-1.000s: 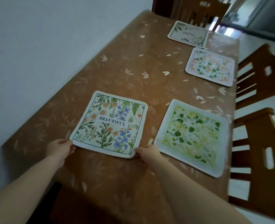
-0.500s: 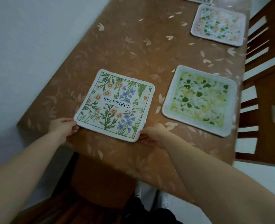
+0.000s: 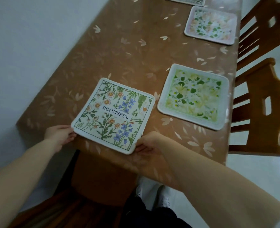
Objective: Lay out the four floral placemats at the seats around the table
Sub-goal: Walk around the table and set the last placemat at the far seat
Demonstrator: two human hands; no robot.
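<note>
I see my left hand (image 3: 59, 134) and right hand (image 3: 148, 143) each pinching a near corner of the "BEAUTIFUL" placemat (image 3: 113, 115), flat at the tabletop's (image 3: 127, 63) near edge. The green-leaf placemat (image 3: 193, 96) lies just beside it toward the chair-side edge, with bare tabletop toward the wall.

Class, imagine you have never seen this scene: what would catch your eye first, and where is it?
First, the BEAUTIFUL mat near the table's near edge, with the left hand and right hand at its two near corners. Next, the green mat right of it, before a wooden chair. Farther back along that side lies a pink mat.
</note>
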